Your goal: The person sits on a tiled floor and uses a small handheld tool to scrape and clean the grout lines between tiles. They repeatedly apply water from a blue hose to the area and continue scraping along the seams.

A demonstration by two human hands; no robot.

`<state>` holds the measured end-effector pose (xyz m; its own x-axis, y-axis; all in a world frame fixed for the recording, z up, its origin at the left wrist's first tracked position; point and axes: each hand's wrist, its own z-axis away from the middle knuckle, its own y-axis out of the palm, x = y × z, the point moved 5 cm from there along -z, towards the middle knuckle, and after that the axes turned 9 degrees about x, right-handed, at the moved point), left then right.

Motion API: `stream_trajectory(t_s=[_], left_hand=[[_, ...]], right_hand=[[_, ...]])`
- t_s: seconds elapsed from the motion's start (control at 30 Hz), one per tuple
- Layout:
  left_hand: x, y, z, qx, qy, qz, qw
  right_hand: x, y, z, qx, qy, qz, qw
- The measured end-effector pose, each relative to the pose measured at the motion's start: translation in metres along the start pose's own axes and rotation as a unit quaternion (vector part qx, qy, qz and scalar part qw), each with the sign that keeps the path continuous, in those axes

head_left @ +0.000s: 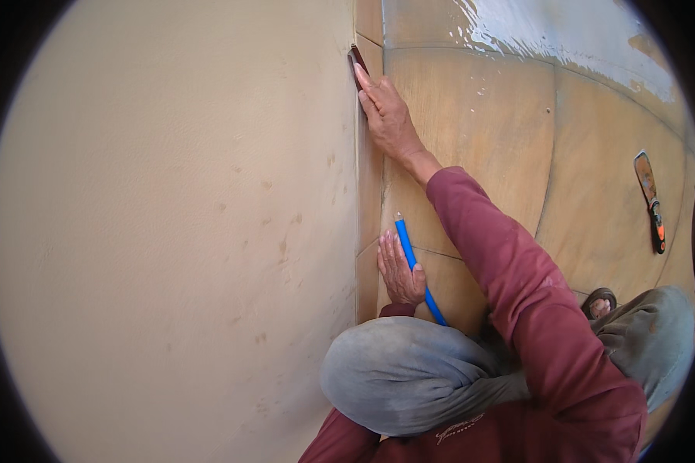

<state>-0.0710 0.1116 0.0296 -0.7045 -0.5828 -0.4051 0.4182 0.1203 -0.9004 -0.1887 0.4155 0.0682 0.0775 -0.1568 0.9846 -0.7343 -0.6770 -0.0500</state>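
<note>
My right hand (390, 116) reaches far forward, closed round a narrow dark brown tool (355, 55). The tool's tip touches the top edge of the tiled skirting (370, 143), where it meets the beige wall (170, 193). The fingers hide most of the tool, so its exact kind cannot be made out. Nearer to me, my left hand (400, 274) lies with fingers stretched out flat against the foot of the skirting. A slim blue rod or tube (403, 231) with a pale tip slants past it, running between the forefinger and the thumb; its lower end is hidden behind my knee.
A putty knife (649, 197) with a rusty blade and a black and orange handle lies on the tan floor tiles (471, 116) at the right. Water (533, 31) shines across the far floor. My bent knee (401, 370) is close to the wall; a sandalled foot (599, 304) shows at right.
</note>
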Motion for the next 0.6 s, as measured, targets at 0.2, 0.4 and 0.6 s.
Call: stream_trajectory(t_s=[0.2,0.4,0.6], left_hand=[[0.008,0.007,0.006,-0.005,-0.013,-0.005,1.0],[-0.002,0.01,0.001,0.026,-0.031,0.013,0.999],[0.031,0.023,0.024,-0.045,0.053,-0.064,0.995]], right_hand=[[0.016,0.052,0.101,-0.011,0.049,-0.077,0.996],[-0.032,-0.018,-0.056,-0.048,0.028,0.03,0.998],[0.013,0.046,0.077,0.018,0.075,-0.021,0.997]])
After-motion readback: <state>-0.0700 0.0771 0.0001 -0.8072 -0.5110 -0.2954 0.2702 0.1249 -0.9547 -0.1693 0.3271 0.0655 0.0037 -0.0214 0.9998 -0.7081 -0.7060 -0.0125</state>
